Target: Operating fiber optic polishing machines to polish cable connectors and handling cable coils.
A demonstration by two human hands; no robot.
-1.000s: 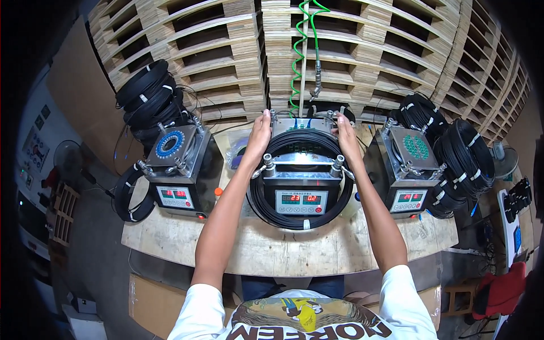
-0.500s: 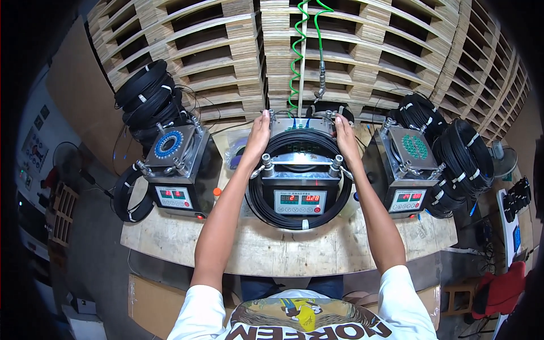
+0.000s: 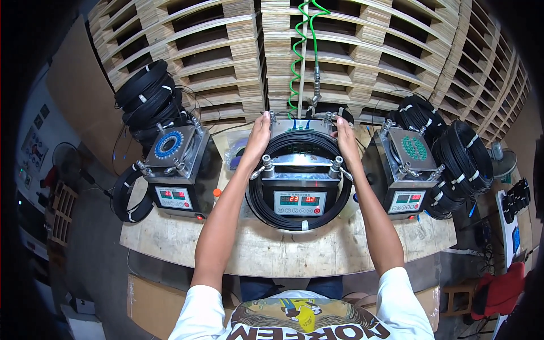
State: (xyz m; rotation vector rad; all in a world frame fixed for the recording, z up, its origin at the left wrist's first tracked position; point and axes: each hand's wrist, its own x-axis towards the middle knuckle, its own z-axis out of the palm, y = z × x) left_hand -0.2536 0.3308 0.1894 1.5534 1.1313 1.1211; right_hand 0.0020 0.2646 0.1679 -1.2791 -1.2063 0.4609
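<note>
A fibre polishing machine [image 3: 299, 180] with a metal top plate stands before me. A coil of black cable [image 3: 259, 199] hangs around it, tied with white at the front. My left hand [image 3: 259, 137] lies along the plate's left side, fingers stretched up to the rear left corner post [image 3: 272, 118]. On the other side my right hand [image 3: 346, 140] reaches the rear right post [image 3: 329, 117], its thumb apart from its fingers. Whether either hand presses the posts is not clear. Blue-tipped connectors [image 3: 308, 124] and green ones sit in the plate, partly hidden by the coil.
Similar machines stand left [image 3: 175, 156] and right [image 3: 409, 158], with blue and green connectors. Black cable coils [image 3: 146, 96] pile up behind the left one; more coils [image 3: 462, 156] stand right. A green air hose [image 3: 316, 51] hangs before stacked wooden pallets [image 3: 204, 42]. An orange-capped bottle [image 3: 217, 193] stands left.
My right hand's fingers have shifted slightly, the thumb now showing apart. The hanging hose nozzle has swung a little left. The machines' displays have changed.
</note>
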